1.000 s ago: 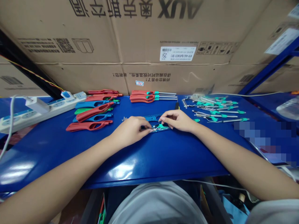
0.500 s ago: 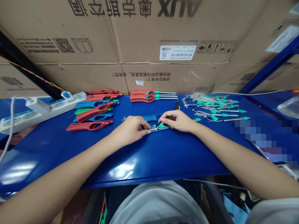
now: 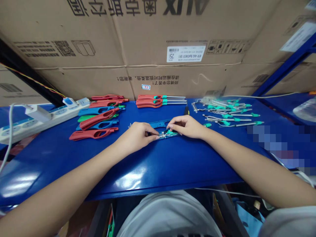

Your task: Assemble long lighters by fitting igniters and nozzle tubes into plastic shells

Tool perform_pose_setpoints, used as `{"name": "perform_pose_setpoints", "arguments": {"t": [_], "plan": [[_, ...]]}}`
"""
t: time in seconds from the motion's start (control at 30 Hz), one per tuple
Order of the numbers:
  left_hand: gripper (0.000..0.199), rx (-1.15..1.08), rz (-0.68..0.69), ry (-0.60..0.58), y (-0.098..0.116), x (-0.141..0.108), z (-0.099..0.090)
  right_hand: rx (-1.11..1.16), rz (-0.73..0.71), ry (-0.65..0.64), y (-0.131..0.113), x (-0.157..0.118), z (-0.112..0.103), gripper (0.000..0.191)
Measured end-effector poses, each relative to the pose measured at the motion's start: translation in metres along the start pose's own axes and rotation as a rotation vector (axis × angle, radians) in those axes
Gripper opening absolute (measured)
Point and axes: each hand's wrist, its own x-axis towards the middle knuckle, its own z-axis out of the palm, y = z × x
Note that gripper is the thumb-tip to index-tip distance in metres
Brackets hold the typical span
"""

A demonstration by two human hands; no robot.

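At the middle of the table lies a blue half casing of a long-nosed gas lighter, with a clear part, a green trigger and thin wires laid in it. The thumb and fingers of my left hand pinch its left end, by the clear part. Bent over the green trigger, my right hand has thumb and forefinger closed at the inner parts and wires; its fingertips partly cover them. Just behind both hands rests another blue casing half, partly hidden by the fingers.
Red, blue and green casings lie at the left beside a white power strip. Red lighters with metal tubes lie at the back. Lighter inner parts are heaped right, near a black-and-yellow tool. Cardboard stands behind.
The camera view has shifted slightly. Both hands stay at the blue casing in nearly the same pose, with no clear change in the parts.
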Motion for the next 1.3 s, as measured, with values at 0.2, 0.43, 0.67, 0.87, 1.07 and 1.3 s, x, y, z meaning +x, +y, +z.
{"name": "perform_pose_setpoints", "arguments": {"t": [0.2, 0.43, 0.67, 0.87, 1.07, 1.3], "plan": [[0.013, 0.009, 0.013, 0.006, 0.0, 0.001, 0.001, -0.089, -0.154, -0.012, -0.001, -0.002, -0.002, 0.027], [0.014, 0.035, -0.01, -0.001, 0.001, 0.0, 0.001, -0.328, -0.376, -0.078, -0.004, -0.008, -0.002, 0.024], [0.014, 0.061, 0.018, -0.017, 0.003, -0.001, 0.0, -0.631, -0.465, -0.093, -0.015, -0.017, -0.003, 0.025], [0.015, 0.081, 0.015, -0.028, 0.003, -0.001, 0.0, -0.666, -0.389, -0.121, -0.022, -0.02, -0.002, 0.024], [0.015, 0.04, 0.026, -0.03, 0.0, 0.001, -0.002, -0.6, -0.306, -0.15, -0.022, -0.018, -0.003, 0.025], [0.012, -0.035, -0.028, -0.04, 0.002, 0.002, -0.002, -0.638, -0.358, -0.132, -0.022, -0.019, -0.004, 0.025]]}}
